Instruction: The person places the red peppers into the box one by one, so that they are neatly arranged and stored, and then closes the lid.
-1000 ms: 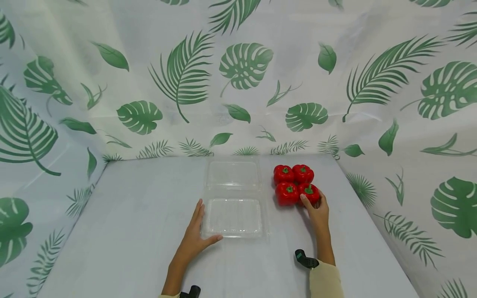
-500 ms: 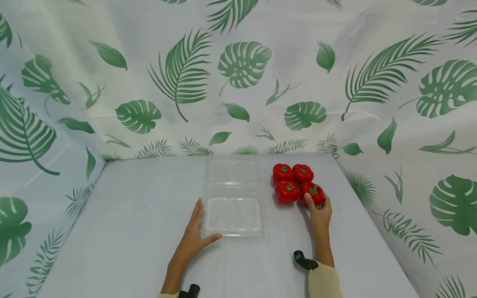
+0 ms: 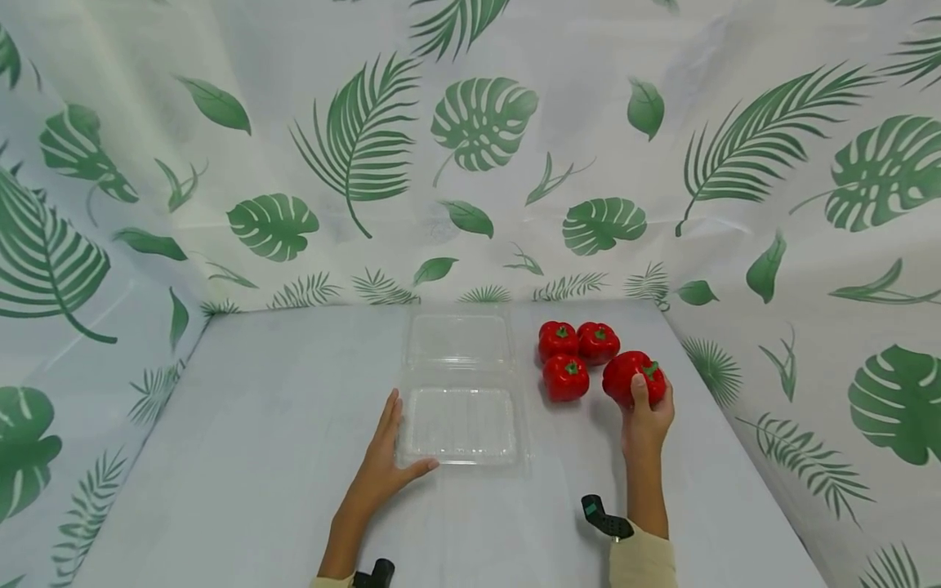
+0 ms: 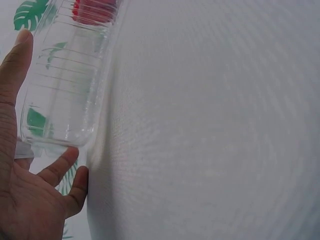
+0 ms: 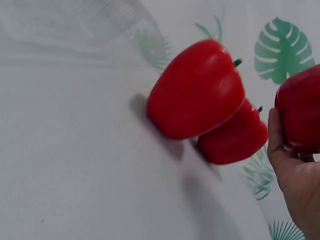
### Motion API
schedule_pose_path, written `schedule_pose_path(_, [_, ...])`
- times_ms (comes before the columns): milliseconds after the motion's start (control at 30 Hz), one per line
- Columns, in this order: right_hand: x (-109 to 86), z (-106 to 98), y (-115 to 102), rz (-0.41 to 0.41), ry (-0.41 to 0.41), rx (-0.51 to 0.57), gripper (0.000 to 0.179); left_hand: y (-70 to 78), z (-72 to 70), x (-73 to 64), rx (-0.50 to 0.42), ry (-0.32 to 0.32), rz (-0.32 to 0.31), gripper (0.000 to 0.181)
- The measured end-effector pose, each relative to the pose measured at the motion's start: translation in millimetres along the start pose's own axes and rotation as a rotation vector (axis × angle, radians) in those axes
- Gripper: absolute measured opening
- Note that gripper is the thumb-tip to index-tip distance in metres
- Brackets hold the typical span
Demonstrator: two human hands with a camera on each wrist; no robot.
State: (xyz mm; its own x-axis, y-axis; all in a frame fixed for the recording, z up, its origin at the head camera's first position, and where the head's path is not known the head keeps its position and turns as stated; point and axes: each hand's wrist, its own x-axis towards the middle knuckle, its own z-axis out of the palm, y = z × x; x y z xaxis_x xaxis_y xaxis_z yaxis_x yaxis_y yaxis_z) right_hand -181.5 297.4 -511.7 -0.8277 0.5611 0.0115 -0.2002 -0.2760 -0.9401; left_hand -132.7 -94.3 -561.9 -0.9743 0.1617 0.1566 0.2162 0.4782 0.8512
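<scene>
My right hand (image 3: 648,420) grips a red bell pepper (image 3: 632,377) with a green stem, raised above the table at the right. In the right wrist view the held bell pepper (image 5: 302,110) is cut off by the frame's edge. Three more red bell peppers (image 3: 566,377) stand grouped just left of it. A clear plastic clamshell box (image 3: 461,425) lies with its lid (image 3: 459,339) folded back, away from me. Beside the box's left wall is my left hand (image 3: 382,469), fingers straight and thumb spread along the near corner. In the left wrist view, fingertips (image 4: 72,152) lie right at the box's end.
A white table (image 3: 243,457) carries everything. Behind it and on both sides hangs a white sheet (image 3: 515,196) printed with green leaves. Dark wrist cameras (image 3: 606,518) sit on both forearms.
The right hand has lifted the near-right bell pepper from the group and drawn it to the right, tilting it. The left hand and the box have stayed put.
</scene>
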Motion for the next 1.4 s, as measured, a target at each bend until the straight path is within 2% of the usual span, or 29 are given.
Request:
schedule_pose_path(167, [-7.3,12,-11,-0.041,-0.11,0.114,0.058,1.7,-1.1,1.2,-0.003,-0.001,-0.002,0.118])
schedule_pose_path(333, [-20.0,30,-20,-0.047,-0.226,0.12,0.054,1.7,-0.8,1.2,-0.004,0.0,0.001,0.117])
schedule_pose_path(500, [-32.4,50,-23,-0.047,-0.402,0.106,0.054,1.1,-0.4,0.4,-0.003,0.011,0.005,0.117])
schedule_pose_path(633, [-41.0,64,-21,-0.015,-0.506,0.029,0.064,0.8,0.1,0.7,0.008,0.016,0.008,0.116])
schedule_pose_path(767, [-48.0,75,-12,0.032,-0.564,-0.123,0.075,1.7,-0.3,0.9,0.006,0.008,0.003,0.116])
schedule_pose_path(1000, [-57.4,94,6,0.124,-0.659,-0.295,0.078,2.4,-1.3,0.3,-0.002,-0.003,-0.02,0.116])
schedule_pose_path(1133, [-64.4,106,12,0.081,-0.719,-0.376,0.079,2.7,-1.8,0.1,0.001,-0.007,-0.039,0.115])
schedule_pose_path(1400, [-73.3,123,26,-0.041,-0.828,-0.477,0.08,0.2,-0.2,1.0,0.011,-0.01,-0.022,0.114])
